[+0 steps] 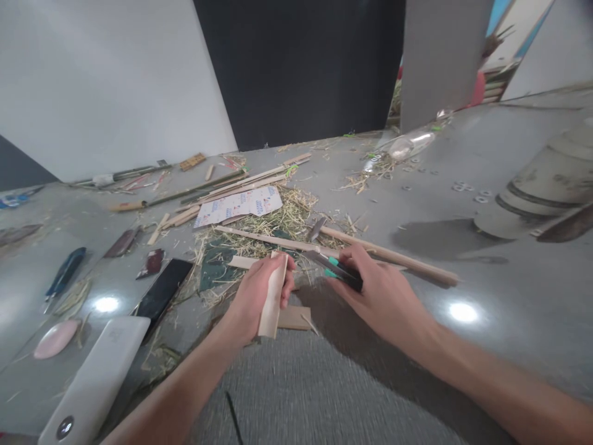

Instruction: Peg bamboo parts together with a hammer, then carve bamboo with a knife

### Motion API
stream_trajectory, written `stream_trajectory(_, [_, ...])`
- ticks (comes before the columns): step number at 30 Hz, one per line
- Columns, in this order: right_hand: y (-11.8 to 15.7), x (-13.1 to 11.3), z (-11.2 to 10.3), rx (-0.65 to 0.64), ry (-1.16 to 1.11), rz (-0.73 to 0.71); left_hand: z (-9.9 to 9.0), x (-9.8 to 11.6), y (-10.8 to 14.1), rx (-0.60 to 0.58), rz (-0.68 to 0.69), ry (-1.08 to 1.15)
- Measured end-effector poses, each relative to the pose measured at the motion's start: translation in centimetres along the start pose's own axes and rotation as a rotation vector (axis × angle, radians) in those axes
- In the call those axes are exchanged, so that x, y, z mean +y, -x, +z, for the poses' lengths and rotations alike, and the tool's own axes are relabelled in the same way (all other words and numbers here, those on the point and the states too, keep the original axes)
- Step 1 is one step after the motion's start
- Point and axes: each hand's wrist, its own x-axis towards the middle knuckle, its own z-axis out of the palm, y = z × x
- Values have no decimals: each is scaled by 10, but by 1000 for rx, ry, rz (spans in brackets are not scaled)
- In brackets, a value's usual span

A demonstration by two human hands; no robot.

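Near the centre, my left hand [252,293] is closed round a pale, flat strip of wood or bamboo [274,296], which slants down toward me. My right hand [375,281], just to the right, grips a black and green utility knife [343,272]; its blade points left toward a long thin strip [259,236]. A short flat piece [295,317] lies below my left hand. Behind both hands is a heap of thin shavings [291,213], with a printed paper sheet [241,206] on its left part. A hammer [389,253] lies just beyond my right hand.
At left are a white power bank-like object [97,377], a black phone-like slab [164,290], a pink oval object [56,339] and a blue-handled tool [66,272]. Long sticks [199,187] lie farther back. A large cylinder [537,185] stands at right, and a clear plastic bottle [412,145] lies behind.
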Motion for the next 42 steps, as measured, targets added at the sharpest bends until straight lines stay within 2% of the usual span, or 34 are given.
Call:
stream_trajectory(8, [3, -2, -3, 126, -69, -41, 1, 0, 0, 8, -48, -89])
stream_trajectory(18, [3, 0, -1, 65, -73, -47, -1, -8, -2, -28, -28, -82])
stream_trajectory(24, [5, 1, 0, 19, -66, -59, -1, -2, 1, -3, -33, -113])
stream_trajectory(37, [6, 3, 1, 9, -38, -148, -1, -2, 3, -17, 42, -91])
stream_trajectory(42, [6, 3, 1, 29, -33, -172, -1, -5, 1, 13, 53, -87])
